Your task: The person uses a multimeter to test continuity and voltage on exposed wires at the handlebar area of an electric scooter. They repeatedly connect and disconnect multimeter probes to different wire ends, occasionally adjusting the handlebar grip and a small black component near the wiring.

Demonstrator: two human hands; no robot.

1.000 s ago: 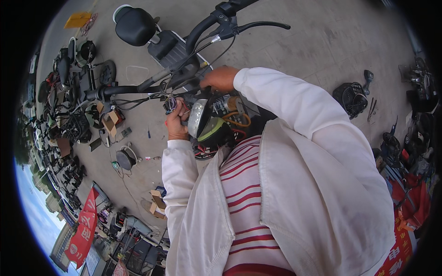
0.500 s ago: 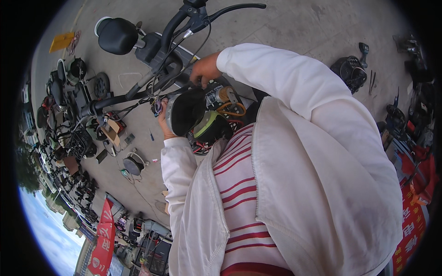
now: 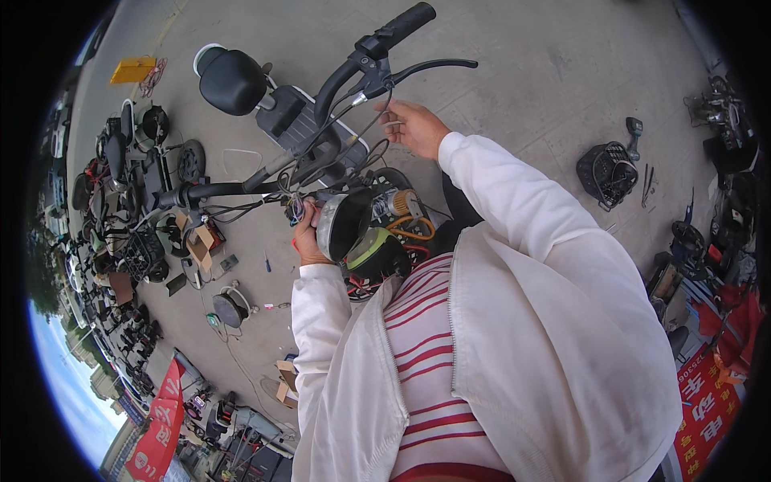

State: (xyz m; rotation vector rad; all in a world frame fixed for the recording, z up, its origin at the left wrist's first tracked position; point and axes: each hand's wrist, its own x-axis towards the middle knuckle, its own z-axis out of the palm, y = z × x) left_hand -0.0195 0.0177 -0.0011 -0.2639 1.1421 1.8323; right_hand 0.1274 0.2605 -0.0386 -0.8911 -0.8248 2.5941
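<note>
A black scooter handlebar with a brake lever and cables stands in front of me. My left hand is closed at a bundle of thin coloured wires, beside a round silver-rimmed shell with a dark hollow inside. Its fingertips are partly hidden. My right hand is up beside the cables below the brake lever, fingers partly bent and apart; nothing held can be made out. Close to my body are a yellow-green and black rounded part, an orange cable loop and a ribbed tan part.
The scooter's black seat and footboard extend away from me. On the concrete to the right lie a black basket and a cordless power tool. Scooters and parts crowd the left; a screwdriver lies nearer.
My right hand has lifted from the parts by the shell and moved up and right, near the brake cables. My left hand stays at the wires and shell. The view has shifted slightly.
</note>
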